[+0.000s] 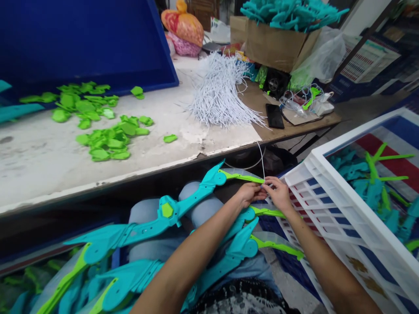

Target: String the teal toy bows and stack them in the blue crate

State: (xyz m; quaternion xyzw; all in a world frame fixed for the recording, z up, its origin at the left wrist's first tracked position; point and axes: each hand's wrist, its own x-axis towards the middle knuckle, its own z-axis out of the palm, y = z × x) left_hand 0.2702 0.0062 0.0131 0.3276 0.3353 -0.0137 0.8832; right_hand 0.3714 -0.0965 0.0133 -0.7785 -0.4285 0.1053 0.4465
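Observation:
Across the person's lap lies a teal toy bow (140,232) with bright green limbs and a green hexagonal piece at its middle. My left hand (249,193) is closed around the tip of its right green limb (244,175). Right beside it, my right hand (278,192) pinches a thin white string (262,158) at that same tip; the string's free end points upward. Fingertips of both hands meet there, so whether the string is tied cannot be seen. More teal bows (237,250) with green limbs lie beneath my forearms.
Loose green hexagonal pieces (109,139) and a bundle of white strings (219,93) lie on the white tabletop (157,159). A blue bin (81,41) stands behind them. At right is a white crate (316,174) holding bow parts. A phone (274,116) and a cardboard box (270,46) are farther back.

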